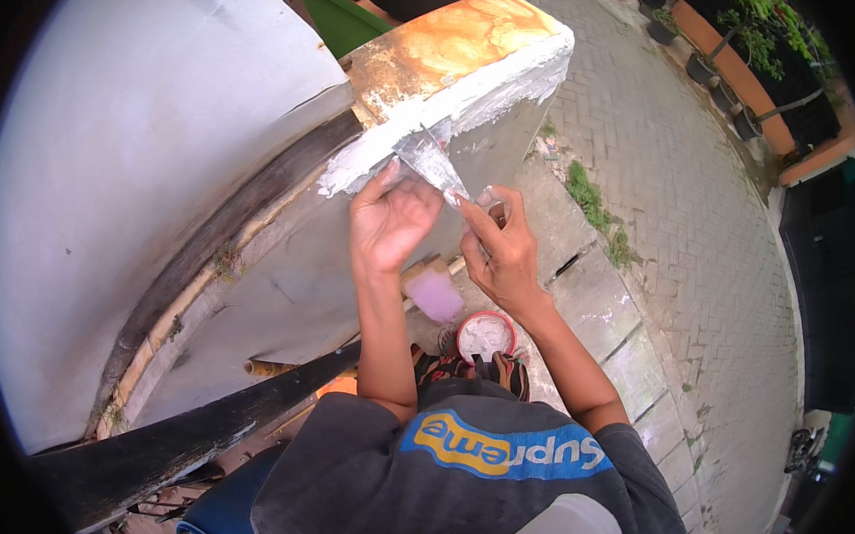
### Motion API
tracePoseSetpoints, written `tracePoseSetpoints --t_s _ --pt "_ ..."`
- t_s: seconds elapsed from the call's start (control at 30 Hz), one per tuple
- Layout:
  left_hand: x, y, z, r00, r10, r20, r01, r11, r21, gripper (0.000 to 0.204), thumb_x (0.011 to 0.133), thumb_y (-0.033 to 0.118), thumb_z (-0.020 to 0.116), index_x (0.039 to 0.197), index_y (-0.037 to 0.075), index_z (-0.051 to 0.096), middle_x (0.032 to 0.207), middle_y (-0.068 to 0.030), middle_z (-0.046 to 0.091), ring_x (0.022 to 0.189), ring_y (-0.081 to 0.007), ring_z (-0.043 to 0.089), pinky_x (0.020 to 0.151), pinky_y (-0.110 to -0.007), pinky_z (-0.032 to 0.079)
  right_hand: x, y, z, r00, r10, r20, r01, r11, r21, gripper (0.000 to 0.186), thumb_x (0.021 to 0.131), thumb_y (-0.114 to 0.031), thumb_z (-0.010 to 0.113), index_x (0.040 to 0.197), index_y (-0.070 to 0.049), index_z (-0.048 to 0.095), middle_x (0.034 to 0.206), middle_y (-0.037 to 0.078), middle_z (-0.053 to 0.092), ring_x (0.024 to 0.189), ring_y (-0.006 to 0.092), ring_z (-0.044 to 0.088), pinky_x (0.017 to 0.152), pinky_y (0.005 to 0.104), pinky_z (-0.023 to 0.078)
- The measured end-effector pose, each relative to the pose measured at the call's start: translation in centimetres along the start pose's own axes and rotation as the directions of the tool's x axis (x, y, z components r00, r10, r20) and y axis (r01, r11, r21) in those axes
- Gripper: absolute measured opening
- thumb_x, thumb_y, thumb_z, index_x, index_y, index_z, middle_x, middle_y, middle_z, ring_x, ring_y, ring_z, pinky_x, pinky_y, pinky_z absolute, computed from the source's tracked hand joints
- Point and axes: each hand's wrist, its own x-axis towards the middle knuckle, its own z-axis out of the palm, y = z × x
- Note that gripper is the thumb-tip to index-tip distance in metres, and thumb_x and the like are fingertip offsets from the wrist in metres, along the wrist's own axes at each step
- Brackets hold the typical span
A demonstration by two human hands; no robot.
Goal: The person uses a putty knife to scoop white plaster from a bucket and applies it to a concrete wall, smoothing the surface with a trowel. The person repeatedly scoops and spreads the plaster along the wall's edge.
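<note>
My right hand grips a putty knife, its index finger stretched along the metal blade. White paste coats the blade, which lies against fresh white putty along the upper edge of a wall block. Directly under this edge, my left hand is palm up with curled fingers, its thumb by a flat greyish edge. The blade and putty partly hide these fingertips, so what they hold is unclear. A red-rimmed bucket of white putty stands below, by my feet.
A curved wall ledge runs down the left side beside a large pale panel. A dark beam crosses at lower left. Paving slabs and a brick-paved lane lie to the right, with weeds between.
</note>
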Motion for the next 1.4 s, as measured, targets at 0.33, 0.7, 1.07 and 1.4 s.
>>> tracePoseSetpoints --t_s 0.33,0.7,1.07,1.4 --pt "-0.4 -0.2 0.8 0.993 -0.030 -0.113 0.006 0.978 -0.208 0.031 0.088 0.002 0.056 0.114 -0.010 0.044 0.139 -0.0232 0.041 0.130 -0.0287 0.042 0.114 -0.048 0.024 -3.7 2.9 -2.7 0.959 0.210 -0.192 -0.175 0.968 0.182 0.033 0.081 -0.002 0.063 0.114 -0.003 0.062 0.099 0.014 0.050 0.066 0.0169 0.050 0.059 0.0281 0.042" --pt "-0.4 -0.6 1.1 0.989 0.050 -0.136 -0.074 0.982 -0.174 0.028 0.090 0.004 0.055 0.112 -0.009 0.042 0.139 -0.0271 0.039 0.129 -0.0308 0.043 0.112 -0.050 0.027 -3.3 3.2 -3.7 0.782 0.578 0.234 -0.539 0.438 0.719 0.039 0.099 -0.021 0.045 0.133 -0.002 0.045 0.077 0.000 0.051 0.060 0.0061 0.046 0.051 0.0213 0.039" --pt "0.9 -1.6 -2.0 0.986 0.167 0.003 -0.165 0.977 -0.137 0.031 0.091 0.012 0.059 0.109 -0.009 0.044 0.136 -0.0289 0.042 0.126 -0.0322 0.046 0.110 -0.049 0.032 -3.4 4.3 -6.5 0.689 0.521 0.504 -0.648 0.132 0.750 0.041 0.095 -0.023 0.051 0.130 -0.003 0.046 0.087 0.005 0.057 0.060 0.0073 0.048 0.048 0.0212 0.039" --pt "1.7 -2.1 -2.8 0.891 0.450 0.063 -0.454 0.870 0.193 0.045 0.075 0.019 0.077 0.103 -0.002 0.050 0.120 -0.0239 0.058 0.106 -0.0297 0.061 0.101 -0.048 0.041 -29.1 23.6 -10.1 0.184 0.921 0.344 -0.976 0.130 0.174 0.038 0.088 -0.020 0.057 0.122 -0.004 0.057 0.080 0.004 0.064 0.060 0.0082 0.054 0.054 0.0217 0.041"
